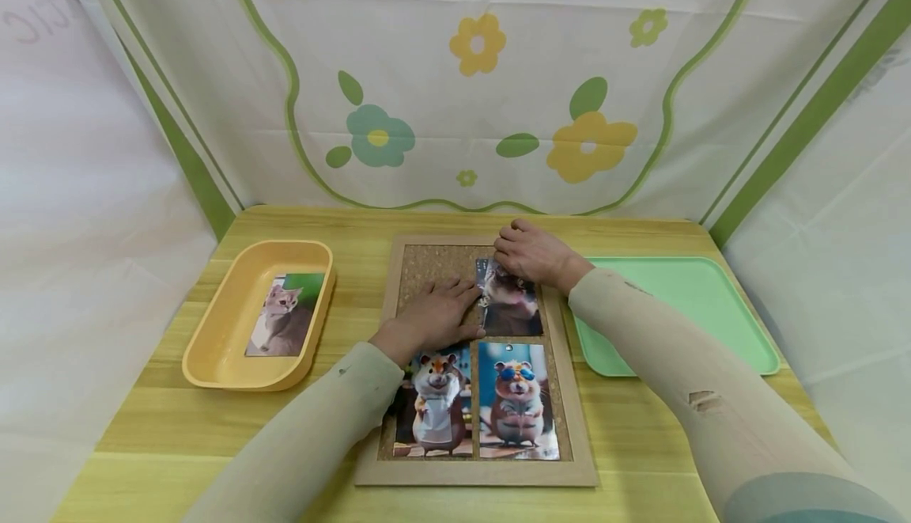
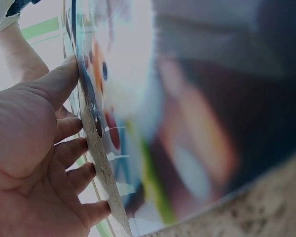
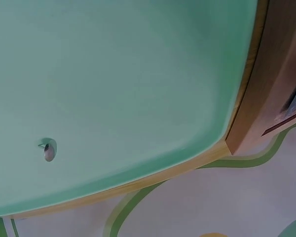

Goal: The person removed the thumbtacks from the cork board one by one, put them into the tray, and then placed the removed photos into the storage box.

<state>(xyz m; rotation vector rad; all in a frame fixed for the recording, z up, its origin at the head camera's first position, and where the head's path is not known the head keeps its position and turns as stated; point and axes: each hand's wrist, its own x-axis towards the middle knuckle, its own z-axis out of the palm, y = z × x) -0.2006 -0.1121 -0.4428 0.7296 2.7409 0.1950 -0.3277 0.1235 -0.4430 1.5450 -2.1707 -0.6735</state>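
My left hand (image 1: 437, 313) lies on the cork board (image 1: 434, 262), fingers extended, fingertips at the left edge of the upper photo (image 1: 508, 301). The left wrist view shows this hand's spread fingers (image 2: 76, 175) beside a glossy hamster photo (image 2: 138, 123). At the upper photo's top right, my right hand (image 1: 537, 254) bends over the edge with curled fingers; I cannot tell what is under its fingertips. Below, an apron-wearing hamster photo (image 1: 437, 408) lies left of a hamster photo with blue sunglasses (image 1: 518, 404), which has a silver thumbtack (image 1: 508, 346) at its top.
An orange tray (image 1: 213, 349) on the left holds a cat photo (image 1: 285, 317). To the right, partly under my right forearm, lies a green tray (image 1: 683, 293); a thumbtack (image 3: 49, 151) lies in it. A white flowered cloth (image 1: 427, 48) hangs behind the wooden table (image 1: 164, 444).
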